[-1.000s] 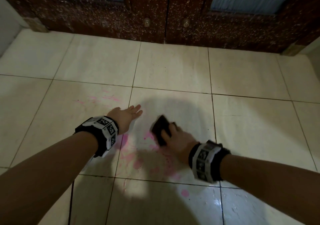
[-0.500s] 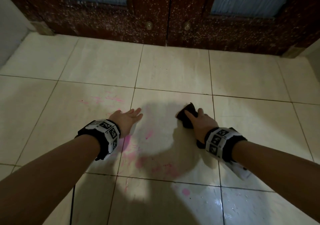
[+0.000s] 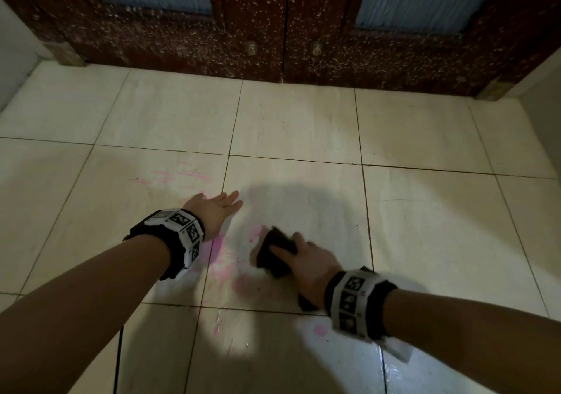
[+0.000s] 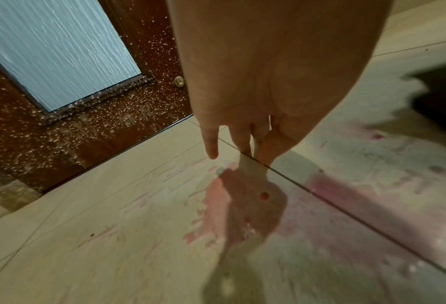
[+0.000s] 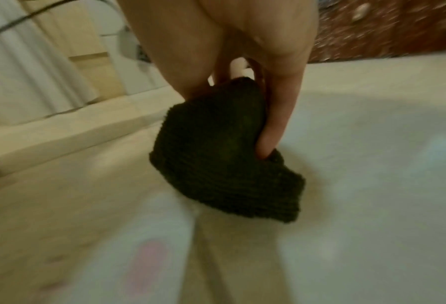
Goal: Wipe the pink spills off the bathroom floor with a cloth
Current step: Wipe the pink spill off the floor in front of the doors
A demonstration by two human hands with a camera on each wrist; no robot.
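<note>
The dark green cloth (image 3: pixel 274 255) is pressed to the tiled floor (image 3: pixel 425 226) under the fingers of the right hand (image 3: pixel 306 267), which is curled onto it, thumb tucked against one edge. The densest pink spill (image 3: pixel 223 264) lies just left of the cloth, between the two hands and across the grout line; a small pink spot (image 3: pixel 319 330) sits nearer the person, by the right wrist. The cloth's long axis is seen running from the wrist out toward the doors (image 3: pixel 285 23) (slightly leftward). The left hand (image 3: pixel 212 208) is held flat, fingers straight, gripping nothing. A leftward stroke seems called for, the right hand being nearer.
</note>
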